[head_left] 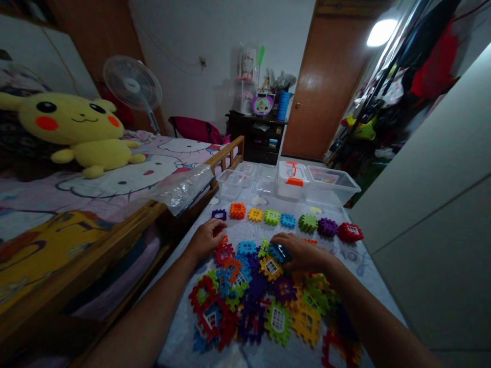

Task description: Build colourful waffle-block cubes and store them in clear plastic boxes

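Observation:
My left hand (207, 239) is at the left edge of the pile, its fingers curled together beside an orange piece (225, 239). Whatever lies within those fingers is hidden. My right hand (301, 251) grips a blue toothed building piece (279, 252) over the top of the pile. Just left of it are a lime-green piece (263, 248) and a yellow piece with a white window grid (270, 268). The heap mixes red, purple, green, blue and yellow pieces, such as a green window piece (277, 322) and a red one (210, 319). My right forearm covers some.
Beyond the hands runs a row of pieces sorted by colour, from purple (219, 214) and orange (238, 210) to red (350, 231). Clear plastic boxes (333, 186) and an orange-handled box (292, 180) line the far edge. A wooden bed rail (153, 212) borders the left.

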Action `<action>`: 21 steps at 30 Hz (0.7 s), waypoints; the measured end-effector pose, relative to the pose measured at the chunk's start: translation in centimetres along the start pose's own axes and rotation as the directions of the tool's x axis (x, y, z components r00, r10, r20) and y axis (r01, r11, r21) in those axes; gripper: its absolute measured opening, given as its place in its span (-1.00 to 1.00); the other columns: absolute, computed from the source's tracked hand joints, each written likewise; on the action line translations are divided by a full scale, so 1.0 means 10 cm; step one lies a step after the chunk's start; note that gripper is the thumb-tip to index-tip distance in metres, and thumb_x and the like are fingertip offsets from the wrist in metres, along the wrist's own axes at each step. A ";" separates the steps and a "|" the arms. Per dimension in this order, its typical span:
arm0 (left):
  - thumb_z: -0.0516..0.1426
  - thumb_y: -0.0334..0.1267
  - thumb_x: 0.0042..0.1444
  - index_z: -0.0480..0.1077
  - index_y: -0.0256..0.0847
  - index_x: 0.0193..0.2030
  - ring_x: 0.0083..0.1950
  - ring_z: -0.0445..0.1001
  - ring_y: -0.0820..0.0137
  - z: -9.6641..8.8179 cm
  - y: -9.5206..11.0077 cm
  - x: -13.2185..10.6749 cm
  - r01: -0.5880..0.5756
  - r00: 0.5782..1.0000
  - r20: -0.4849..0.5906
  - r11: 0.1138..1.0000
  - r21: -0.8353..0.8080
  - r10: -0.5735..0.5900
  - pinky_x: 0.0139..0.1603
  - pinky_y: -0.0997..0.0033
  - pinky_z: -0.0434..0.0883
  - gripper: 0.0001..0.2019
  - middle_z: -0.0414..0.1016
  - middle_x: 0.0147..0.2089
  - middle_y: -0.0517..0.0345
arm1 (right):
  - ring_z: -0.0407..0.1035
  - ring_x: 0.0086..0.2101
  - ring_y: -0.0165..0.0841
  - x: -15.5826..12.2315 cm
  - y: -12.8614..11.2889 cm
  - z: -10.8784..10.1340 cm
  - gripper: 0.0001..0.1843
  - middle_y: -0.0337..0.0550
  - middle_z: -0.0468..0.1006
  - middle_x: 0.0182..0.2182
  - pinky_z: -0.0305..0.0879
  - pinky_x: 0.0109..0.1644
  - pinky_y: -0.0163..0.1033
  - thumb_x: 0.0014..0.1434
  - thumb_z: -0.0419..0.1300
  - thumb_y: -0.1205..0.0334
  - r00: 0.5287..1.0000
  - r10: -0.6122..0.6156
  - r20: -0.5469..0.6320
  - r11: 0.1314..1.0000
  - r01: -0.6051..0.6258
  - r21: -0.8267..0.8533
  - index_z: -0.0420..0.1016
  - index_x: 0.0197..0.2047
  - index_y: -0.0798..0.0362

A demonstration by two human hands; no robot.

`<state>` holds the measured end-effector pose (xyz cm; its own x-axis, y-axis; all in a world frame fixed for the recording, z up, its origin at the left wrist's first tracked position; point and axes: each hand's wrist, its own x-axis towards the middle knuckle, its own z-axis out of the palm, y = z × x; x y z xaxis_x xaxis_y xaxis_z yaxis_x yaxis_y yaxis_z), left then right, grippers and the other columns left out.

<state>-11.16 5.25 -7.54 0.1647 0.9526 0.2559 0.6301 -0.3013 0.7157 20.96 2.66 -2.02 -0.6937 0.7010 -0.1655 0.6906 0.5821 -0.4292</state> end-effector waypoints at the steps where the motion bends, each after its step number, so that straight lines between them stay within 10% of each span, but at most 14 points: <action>1: 0.10 -0.20 0.05 0.44 -0.20 -0.23 -0.25 0.48 0.34 0.00 0.00 0.00 -0.001 1.000 0.007 1.000 0.006 0.001 -0.16 0.34 0.44 -0.81 0.49 -0.24 0.12 | 0.24 0.13 -0.15 0.01 -0.01 0.00 -0.26 0.01 0.36 0.15 0.14 0.25 -0.02 -0.13 0.23 0.42 1.000 0.003 -0.006 1.000 -0.003 -0.008 0.31 0.19 0.06; 12: 0.11 -0.20 0.05 0.45 -0.21 -0.23 -0.24 0.49 0.32 -0.02 -0.01 0.00 0.006 1.000 0.030 1.000 0.012 -0.006 -0.17 0.35 0.44 -0.80 0.49 -0.25 0.12 | 0.30 -0.04 -0.12 0.01 -0.09 -0.08 -0.43 0.00 0.46 -0.05 0.20 0.05 -0.09 -0.10 0.36 0.22 0.979 0.169 -0.117 0.972 -0.185 -0.143 0.45 0.03 0.08; 21: 0.11 -0.19 0.05 0.45 -0.21 -0.24 -0.26 0.49 0.33 -0.02 -0.01 0.00 0.019 0.999 0.029 1.000 0.012 -0.019 -0.19 0.35 0.44 -0.81 0.49 -0.27 0.14 | 0.20 0.02 -0.02 0.28 0.44 -0.50 -0.55 0.03 0.49 -0.04 -0.02 0.06 0.00 0.00 0.30 0.07 0.845 0.377 -0.379 0.794 -0.506 -0.338 0.49 -0.03 0.00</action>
<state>-11.33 5.31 -7.50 0.1745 0.9590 0.2231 0.6423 -0.2826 0.7124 23.04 9.24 0.05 -0.2486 0.9680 0.0346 0.9680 0.2471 0.0432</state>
